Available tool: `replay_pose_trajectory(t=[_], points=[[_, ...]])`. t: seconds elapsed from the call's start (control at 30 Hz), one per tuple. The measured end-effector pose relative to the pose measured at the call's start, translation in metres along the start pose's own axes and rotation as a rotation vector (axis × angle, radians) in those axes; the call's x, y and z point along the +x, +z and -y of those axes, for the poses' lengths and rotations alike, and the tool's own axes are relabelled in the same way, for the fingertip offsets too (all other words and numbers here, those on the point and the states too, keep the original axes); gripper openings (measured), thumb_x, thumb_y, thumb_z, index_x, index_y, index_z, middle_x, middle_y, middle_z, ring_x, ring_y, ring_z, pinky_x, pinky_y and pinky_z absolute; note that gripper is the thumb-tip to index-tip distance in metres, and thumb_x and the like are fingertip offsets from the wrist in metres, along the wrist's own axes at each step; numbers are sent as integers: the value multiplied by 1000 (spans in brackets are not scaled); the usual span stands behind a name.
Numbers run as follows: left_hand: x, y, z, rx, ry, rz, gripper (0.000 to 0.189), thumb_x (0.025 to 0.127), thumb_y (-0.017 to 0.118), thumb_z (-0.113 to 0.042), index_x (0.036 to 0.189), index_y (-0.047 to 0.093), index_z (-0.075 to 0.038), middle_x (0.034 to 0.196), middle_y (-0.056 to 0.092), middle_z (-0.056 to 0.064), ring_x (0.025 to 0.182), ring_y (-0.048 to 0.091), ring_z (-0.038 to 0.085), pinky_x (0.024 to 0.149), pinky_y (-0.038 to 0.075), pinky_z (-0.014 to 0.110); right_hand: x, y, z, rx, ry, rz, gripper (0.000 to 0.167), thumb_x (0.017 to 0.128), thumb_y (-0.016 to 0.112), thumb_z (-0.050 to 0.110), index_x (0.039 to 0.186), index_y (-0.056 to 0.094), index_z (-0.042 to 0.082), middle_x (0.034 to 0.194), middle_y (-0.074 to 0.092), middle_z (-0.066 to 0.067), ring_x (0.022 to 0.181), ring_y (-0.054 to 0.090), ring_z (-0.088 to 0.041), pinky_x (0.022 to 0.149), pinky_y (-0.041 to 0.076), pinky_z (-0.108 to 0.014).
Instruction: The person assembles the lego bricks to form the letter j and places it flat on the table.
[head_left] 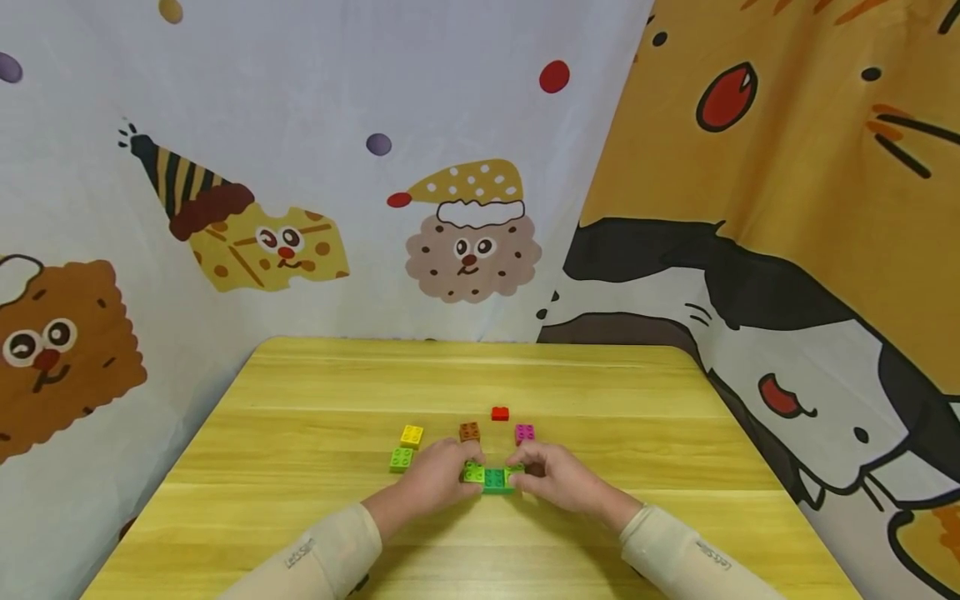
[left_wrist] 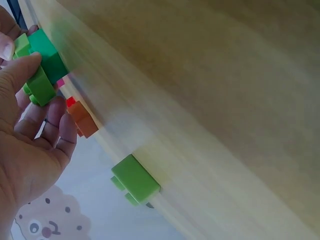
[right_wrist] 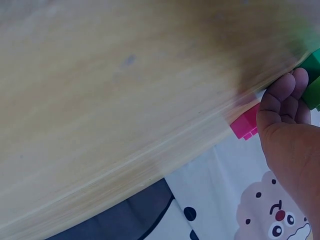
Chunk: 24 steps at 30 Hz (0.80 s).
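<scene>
At the near middle of the table, a dark green toy building brick (head_left: 494,480) sits between two light green bricks. My left hand (head_left: 442,475) pinches the left light green brick (head_left: 473,473), its thumb on the near side in the left wrist view. The right light green brick (head_left: 514,471) is between the thumb and fingers of my right hand (head_left: 557,477). These three bricks touch one another; in the left wrist view the light green ones sit on the studded side of the dark green brick (left_wrist: 50,56). How firmly they are joined is hidden.
Beyond the hands lie a brown brick (head_left: 469,432), a red brick (head_left: 500,413) and a magenta brick (head_left: 525,433). Left of the left hand are a yellow brick (head_left: 411,436) and another light green brick (head_left: 401,460). A printed curtain (head_left: 300,100) hangs behind the wooden table (head_left: 600,392).
</scene>
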<state>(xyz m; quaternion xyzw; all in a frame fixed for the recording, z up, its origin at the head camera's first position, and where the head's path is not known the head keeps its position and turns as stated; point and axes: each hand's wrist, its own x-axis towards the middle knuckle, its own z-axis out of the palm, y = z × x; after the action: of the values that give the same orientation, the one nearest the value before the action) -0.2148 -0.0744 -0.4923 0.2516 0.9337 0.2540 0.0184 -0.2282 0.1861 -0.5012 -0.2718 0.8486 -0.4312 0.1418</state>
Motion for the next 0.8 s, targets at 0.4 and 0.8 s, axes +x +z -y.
replay_pose_trajectory(t=[0.4,0.8], points=[[1,1,1,-19,-1,-1,33,84,92,-25,112,74,-20,96,73,-8,81,56,4,73,49,25,-2,-2,3,19,25,2,16,103,73,23,118,73,16,111,72,-5,85,60,-8,70,53,-21],[-1,1,0,5,1,-13,30,84,92,-25,106,72,-22,93,72,-7,78,55,4,70,48,24,0,0,1,-59,-19,8,15,103,73,23,116,72,17,108,71,0,84,61,-4,71,55,-20]])
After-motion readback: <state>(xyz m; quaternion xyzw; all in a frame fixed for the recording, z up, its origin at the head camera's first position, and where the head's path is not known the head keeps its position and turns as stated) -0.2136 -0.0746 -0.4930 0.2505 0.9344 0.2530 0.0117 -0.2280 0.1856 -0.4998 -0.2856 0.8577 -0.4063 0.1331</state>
